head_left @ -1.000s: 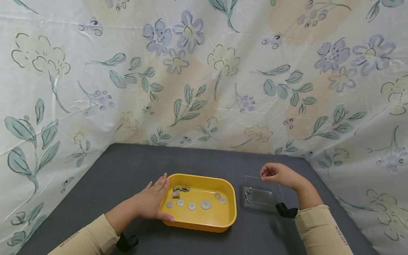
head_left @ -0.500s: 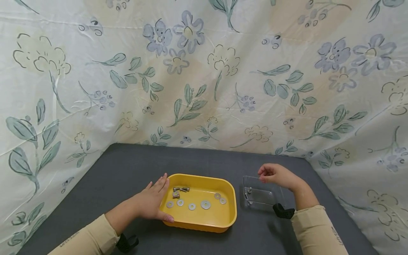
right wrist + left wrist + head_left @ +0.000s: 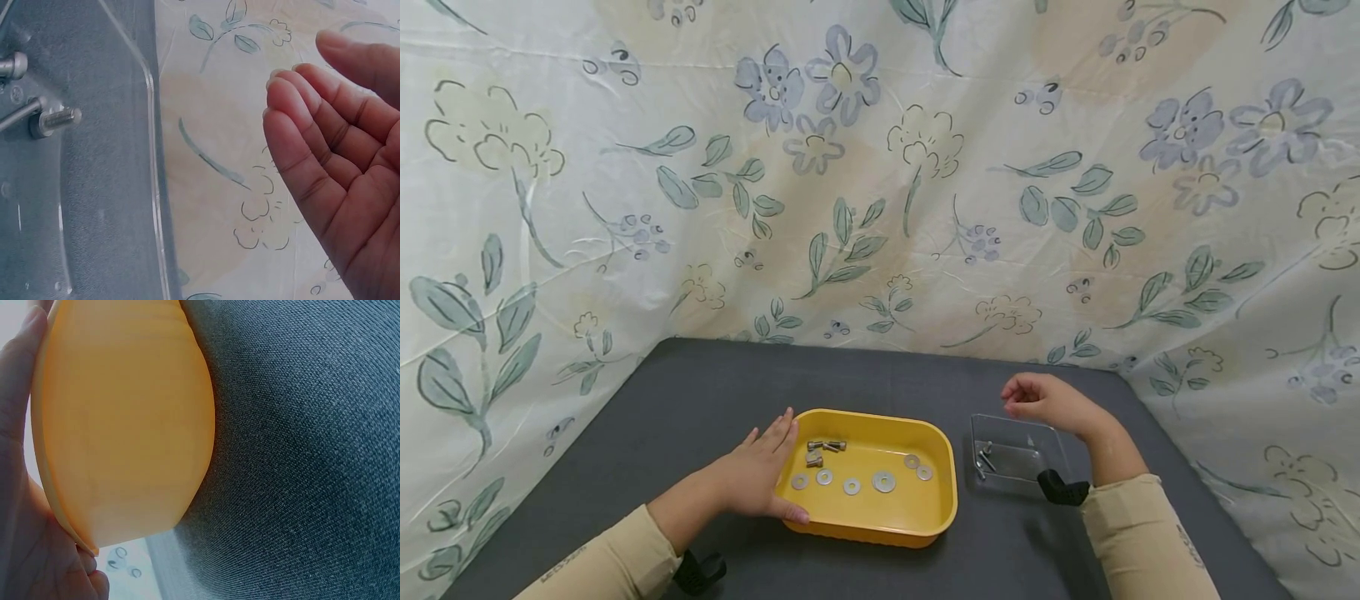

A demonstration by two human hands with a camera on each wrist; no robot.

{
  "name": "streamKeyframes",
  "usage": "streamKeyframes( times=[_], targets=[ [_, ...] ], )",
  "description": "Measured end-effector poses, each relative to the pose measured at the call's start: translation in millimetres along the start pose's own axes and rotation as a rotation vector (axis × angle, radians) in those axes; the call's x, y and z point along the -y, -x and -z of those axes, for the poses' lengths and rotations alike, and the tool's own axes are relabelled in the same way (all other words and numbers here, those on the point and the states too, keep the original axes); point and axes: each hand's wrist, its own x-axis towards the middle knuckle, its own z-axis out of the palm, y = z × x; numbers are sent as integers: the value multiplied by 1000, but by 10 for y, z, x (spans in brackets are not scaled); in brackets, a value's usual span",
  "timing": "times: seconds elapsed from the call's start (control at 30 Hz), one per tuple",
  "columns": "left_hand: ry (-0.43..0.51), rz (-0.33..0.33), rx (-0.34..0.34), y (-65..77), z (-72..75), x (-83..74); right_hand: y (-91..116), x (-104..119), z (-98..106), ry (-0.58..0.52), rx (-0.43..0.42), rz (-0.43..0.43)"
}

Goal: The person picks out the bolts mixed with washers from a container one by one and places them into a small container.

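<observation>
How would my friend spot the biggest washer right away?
Find the yellow tray on the dark grey table. On its floor lie flat silver washers. The biggest washer sits between three to its left and two to its right, and it's clearly wider than all of them.

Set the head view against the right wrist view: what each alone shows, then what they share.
Head view only: the yellow rectangular plastic tray, holding flat round silver washers and silver metal screws; the left hand against its rim; both beige fabric sleeves.

Right wrist view only: the palm side of the right hand and, up close, the ridged shank of a silver metal bolt.

Both: the right hand, holding nothing; the clear rectangular plastic box with bolts inside; the cream cloth printed with flowers and leaves; the dark grey tabletop.
</observation>
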Motion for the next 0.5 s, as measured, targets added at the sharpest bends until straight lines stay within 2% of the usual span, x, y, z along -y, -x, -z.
streamKeyframes(
  times=[0.3,0.5],
  targets=[
    [-1,0,2,-6,1,10,-32,125,22,25,9,28],
    [0,-1,3,-5,7,9,-77,217,-4,46,26,78]
  ],
)
